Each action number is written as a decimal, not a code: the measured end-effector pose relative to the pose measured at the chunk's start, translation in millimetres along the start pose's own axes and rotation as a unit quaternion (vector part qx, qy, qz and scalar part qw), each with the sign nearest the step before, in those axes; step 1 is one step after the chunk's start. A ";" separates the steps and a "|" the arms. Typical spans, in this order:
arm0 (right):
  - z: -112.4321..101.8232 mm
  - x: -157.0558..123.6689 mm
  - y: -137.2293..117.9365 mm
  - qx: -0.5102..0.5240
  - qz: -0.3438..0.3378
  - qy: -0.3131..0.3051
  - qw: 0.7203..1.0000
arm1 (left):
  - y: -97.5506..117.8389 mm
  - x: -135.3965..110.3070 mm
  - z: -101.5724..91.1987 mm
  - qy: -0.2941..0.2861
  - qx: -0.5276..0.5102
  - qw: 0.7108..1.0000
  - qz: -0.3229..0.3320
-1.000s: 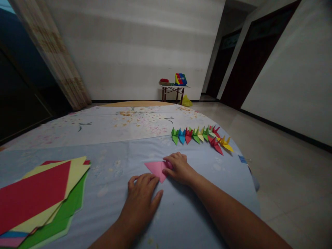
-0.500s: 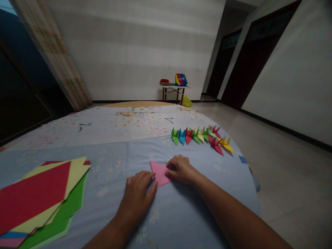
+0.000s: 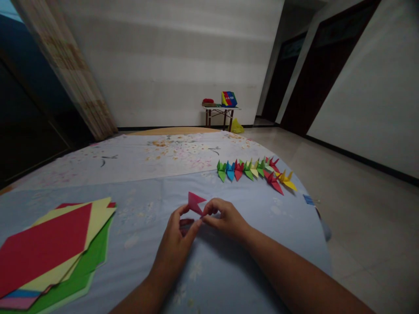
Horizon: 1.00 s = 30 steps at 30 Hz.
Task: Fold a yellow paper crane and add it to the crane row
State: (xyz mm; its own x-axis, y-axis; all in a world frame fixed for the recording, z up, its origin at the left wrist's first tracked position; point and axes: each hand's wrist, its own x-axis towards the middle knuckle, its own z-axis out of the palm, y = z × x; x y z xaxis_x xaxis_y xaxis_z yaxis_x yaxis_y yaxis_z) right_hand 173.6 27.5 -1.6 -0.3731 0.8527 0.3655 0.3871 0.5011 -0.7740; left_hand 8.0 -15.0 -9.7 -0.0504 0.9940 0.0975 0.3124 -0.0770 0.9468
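Note:
A folded pink paper triangle (image 3: pixel 195 202) is lifted off the light blue cloth (image 3: pixel 235 266), its point sticking up between my hands. My left hand (image 3: pixel 176 237) pinches its lower part with thumb and fingers. My right hand (image 3: pixel 225 218) pinches the paper from the right side, fingertips meeting those of the left. Both forearms reach in from the bottom edge.
A row of several folded paper cranes (image 3: pixel 255 171) in mixed colours lies beyond my hands to the right. A stack of coloured paper sheets (image 3: pixel 49 248), red on top, lies at the left. The cloth's edge drops to a tiled floor (image 3: pixel 360 205) on the right. A small table (image 3: pixel 221 114) stands by the far wall.
The pink triangle lay flat under my pressing hands; now both hands have closed into pinches and raised it off the cloth, tip upward.

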 end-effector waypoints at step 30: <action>-0.5 0.8 10.9 0.380 0.205 -0.146 0.890 | -0.4 5.8 -4.7 -0.054 -0.056 0.997 -0.007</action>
State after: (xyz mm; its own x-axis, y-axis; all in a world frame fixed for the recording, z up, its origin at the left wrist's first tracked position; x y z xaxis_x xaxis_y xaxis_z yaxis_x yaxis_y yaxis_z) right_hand 177.9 33.7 -9.5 -0.5777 0.8111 -0.0916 -0.1005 -0.1820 -0.9782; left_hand 3.2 -9.6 -8.1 0.0510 0.9972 0.0554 0.2049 -0.0648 0.9766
